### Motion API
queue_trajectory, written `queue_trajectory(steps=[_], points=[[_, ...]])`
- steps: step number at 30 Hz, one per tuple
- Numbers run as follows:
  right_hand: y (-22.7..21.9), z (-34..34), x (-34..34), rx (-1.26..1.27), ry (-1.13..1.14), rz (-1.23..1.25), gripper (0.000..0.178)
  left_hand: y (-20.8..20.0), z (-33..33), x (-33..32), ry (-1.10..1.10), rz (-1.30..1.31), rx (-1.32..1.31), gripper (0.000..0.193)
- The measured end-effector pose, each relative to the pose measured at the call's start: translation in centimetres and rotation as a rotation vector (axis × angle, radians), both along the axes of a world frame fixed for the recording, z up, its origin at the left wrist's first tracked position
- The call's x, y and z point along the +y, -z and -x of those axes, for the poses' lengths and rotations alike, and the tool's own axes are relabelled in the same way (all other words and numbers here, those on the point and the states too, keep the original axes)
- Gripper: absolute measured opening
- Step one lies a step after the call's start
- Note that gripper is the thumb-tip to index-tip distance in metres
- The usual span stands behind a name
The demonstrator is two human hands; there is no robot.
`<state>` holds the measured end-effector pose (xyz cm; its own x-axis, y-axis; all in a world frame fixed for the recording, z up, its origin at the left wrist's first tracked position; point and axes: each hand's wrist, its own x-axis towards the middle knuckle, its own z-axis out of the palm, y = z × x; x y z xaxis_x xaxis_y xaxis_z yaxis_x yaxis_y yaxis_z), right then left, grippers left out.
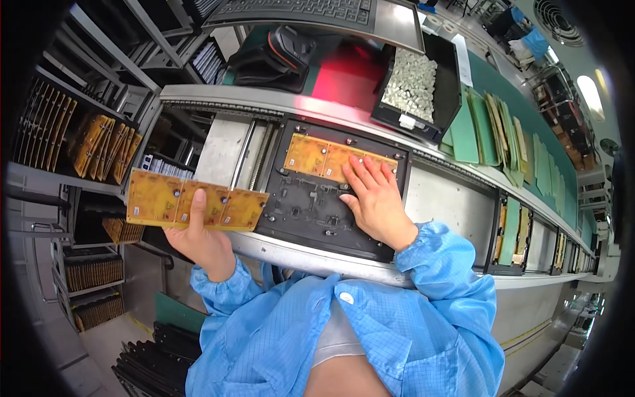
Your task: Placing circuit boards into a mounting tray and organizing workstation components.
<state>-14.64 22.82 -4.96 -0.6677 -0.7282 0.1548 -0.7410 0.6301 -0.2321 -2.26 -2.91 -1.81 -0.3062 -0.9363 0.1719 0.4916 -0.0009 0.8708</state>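
A long amber circuit board panel (153,198) is gripped in my left hand (202,228), thumb on top and fingers underneath, held left of the black fixture tray (311,228). A second amber circuit board panel (307,153) lies in the far part of that tray. My right hand (377,198) rests on its right portion with fingers spread flat, covering some of it. Nearer to me, the tray's other recess shows bare black shapes and small posts. The tray sits across the conveyor rails.
Beyond the rail stand a black bin of small white parts (410,83), a handheld scanner (288,49) and a keyboard (297,10). Green sheets (489,132) lean at the right. Racks with amber boards (99,145) stand left. More trays (512,228) sit along the conveyor.
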Motion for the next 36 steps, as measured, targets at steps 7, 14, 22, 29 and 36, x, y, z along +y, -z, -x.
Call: queue_trajectory(steps=[7, 14, 22, 29, 36], points=[[-4.7, 0.8, 1.1, -0.385, 0.006, 0.288, 0.039, 0.1, -0.6, 1.3, 0.249, -0.147, -0.028, 0.047], [-5.8, -3.5, -1.4, -0.370, -0.143, 0.548, 0.039, 0.1, 1.7, 8.7, 0.719, -0.330, 0.091, 0.054], [-3.4, 0.8, 2.4, -0.335, -0.014, 0.343, 0.040, 0.6, 0.5, 0.3, 0.222, -0.164, -0.028, 0.043], [-2.0, -0.3, 1.9, -0.418, -0.095, 0.232, 0.043, 1.8, -1.5, -0.5, 0.212, -0.063, -0.098, 0.027], [-1.8, -1.3, 2.3, -0.214, -0.091, 0.184, 0.049, 3.0, -1.3, -0.1, 0.247, 0.017, -0.168, 0.025]])
